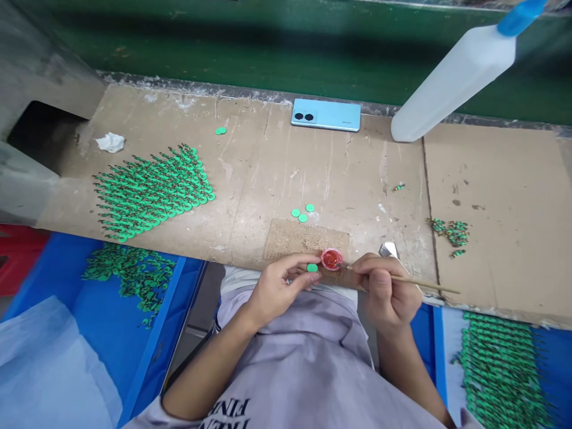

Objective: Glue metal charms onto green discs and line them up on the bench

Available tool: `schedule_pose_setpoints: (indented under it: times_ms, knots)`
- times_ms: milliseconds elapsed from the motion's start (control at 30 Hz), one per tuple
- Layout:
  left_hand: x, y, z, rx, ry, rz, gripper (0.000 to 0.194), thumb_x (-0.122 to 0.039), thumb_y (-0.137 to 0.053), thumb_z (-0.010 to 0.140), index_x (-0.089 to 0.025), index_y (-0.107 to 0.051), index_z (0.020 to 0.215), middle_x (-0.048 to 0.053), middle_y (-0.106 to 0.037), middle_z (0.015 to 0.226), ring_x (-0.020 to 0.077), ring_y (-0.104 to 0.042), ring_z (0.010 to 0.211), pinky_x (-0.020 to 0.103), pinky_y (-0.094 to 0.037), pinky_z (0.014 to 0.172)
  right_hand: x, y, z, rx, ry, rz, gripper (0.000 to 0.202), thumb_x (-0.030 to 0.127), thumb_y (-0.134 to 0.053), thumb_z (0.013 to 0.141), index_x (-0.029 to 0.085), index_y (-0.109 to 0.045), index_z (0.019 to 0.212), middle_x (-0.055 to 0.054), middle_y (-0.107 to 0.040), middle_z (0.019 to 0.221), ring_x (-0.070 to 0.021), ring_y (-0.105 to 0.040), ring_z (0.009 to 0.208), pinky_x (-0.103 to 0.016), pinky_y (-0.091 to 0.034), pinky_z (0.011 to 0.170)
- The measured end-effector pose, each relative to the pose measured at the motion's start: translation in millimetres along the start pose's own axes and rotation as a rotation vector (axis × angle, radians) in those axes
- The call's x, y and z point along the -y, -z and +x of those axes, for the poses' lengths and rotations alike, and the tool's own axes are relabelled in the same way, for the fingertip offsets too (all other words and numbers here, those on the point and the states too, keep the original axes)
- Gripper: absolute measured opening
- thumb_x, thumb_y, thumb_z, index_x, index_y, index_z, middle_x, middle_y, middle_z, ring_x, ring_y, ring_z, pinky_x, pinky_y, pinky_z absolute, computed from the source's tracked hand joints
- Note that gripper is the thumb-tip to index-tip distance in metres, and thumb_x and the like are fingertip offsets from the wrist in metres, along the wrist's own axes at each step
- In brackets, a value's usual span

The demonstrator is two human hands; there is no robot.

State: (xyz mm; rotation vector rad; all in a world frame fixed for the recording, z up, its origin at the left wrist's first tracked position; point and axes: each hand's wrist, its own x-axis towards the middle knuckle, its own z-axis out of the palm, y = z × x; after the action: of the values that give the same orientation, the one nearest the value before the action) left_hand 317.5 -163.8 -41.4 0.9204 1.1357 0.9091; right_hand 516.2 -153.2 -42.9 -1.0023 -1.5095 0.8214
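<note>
My left hand [283,286] pinches a green disc [311,268] between thumb and fingers, just left of a small round cup of red paint [331,258]. In my right hand [389,293] is a thin wooden stick [424,284], its tip in the red paint. The cup stands near the front edge of a worn brown board [304,239]. Several more green discs [302,218] lie beyond the board. Small green pieces with dark ends [456,232] are heaped on the right of the cardboard-covered table [263,173].
Rows of green pieces [154,193] lie at the left, near a crumpled white tissue [110,142]. A light blue phone [326,115] and a tall white bottle [451,83] are at the back. Blue bins [102,310] with green pieces flank me.
</note>
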Motion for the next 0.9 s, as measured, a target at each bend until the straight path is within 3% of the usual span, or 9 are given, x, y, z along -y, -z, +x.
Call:
schedule_pose_setpoints:
  times_ms: [133,333,533,900]
  knots:
    - [4,3.8,-1,0.037,-0.008,0.036,0.026,-0.026,-0.078,0.087,-0.02,-0.081,0.112,0.006,-0.085,0.09,0.0193,-0.079,0.075,0.029,-0.067,0.071,4,-7,-3,0.068,0.03,0.044,0.024,0.034,-0.051,0.108,0.026,-0.07,0.097,-0.001,-0.06,0.065,-0.018,-0.057,0.055,-0.031,-0.043,0.049]
    - [6,7.7,-4,0.096,-0.078,0.159,0.029,-0.024,-0.075,0.09,-0.024,-0.082,0.118,0.005,-0.086,0.102,0.0216,-0.082,0.086,0.032,-0.067,0.082,0,-8,-6,0.158,0.049,0.05,0.022,0.033,-0.052,0.107,0.026,-0.07,0.095,-0.002,-0.065,0.067,-0.0187,-0.06,0.054,-0.033,-0.048,0.051]
    - [5,7.6,-4,0.098,-0.123,0.22,0.028,-0.026,-0.076,0.091,-0.024,-0.082,0.119,0.006,-0.085,0.109,0.0229,-0.082,0.094,0.03,-0.067,0.081,-4,-6,-3,0.241,0.128,0.008,0.018,0.022,-0.05,0.106,0.026,-0.068,0.104,-0.002,-0.07,0.074,-0.018,-0.065,0.059,-0.031,-0.049,0.053]
    - [6,8.7,-3,0.112,-0.168,0.244,0.029,-0.024,-0.076,0.092,-0.024,-0.081,0.121,0.006,-0.085,0.112,0.0229,-0.082,0.097,0.031,-0.067,0.087,5,-8,5,0.265,0.153,-0.078,0.024,0.027,-0.044,0.111,0.024,-0.063,0.098,-0.001,-0.069,0.072,-0.0154,-0.064,0.057,-0.027,-0.049,0.052]
